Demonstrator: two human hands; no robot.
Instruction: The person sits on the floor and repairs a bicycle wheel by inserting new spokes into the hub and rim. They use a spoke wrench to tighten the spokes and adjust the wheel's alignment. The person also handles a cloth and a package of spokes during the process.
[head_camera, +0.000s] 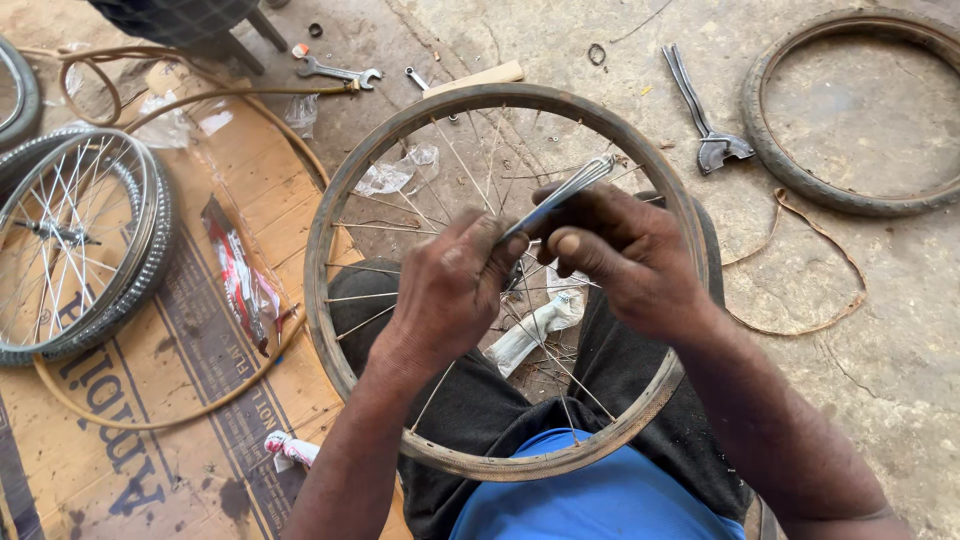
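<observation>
Wheel rim (345, 190): a rusty bare bike rim lay flat across the person's lap, so both hands could reach its middle from above.
Spokes (570, 188): a thin silver bunch, pointing up and away over the far side of the rim.
Left hand (450, 285): it was closed tight, with its fingertips pinched on the near end of the spokes, over the middle of the rim.
Right hand (625, 255): it was curled shut around the same bunch, just beside the left hand and touching it. Two hands kept the bunch from spreading, I think.
White rag (535, 325): it lay under the rim, seen between the loose spokes.
Spare wheel (75, 245): a full wheel with a tyre lay on the cardboard (190, 370), well to the left of the rim.
Old tyre (850, 110): it lay on the floor, far right of the rim.
Spanner (338, 71): it lay beyond the rim's far edge, near a pincer tool (705, 120).
Open room: the floor right of the rim was mostly bare up to the tyre. The left side was crowded with hoops and wrappers.
</observation>
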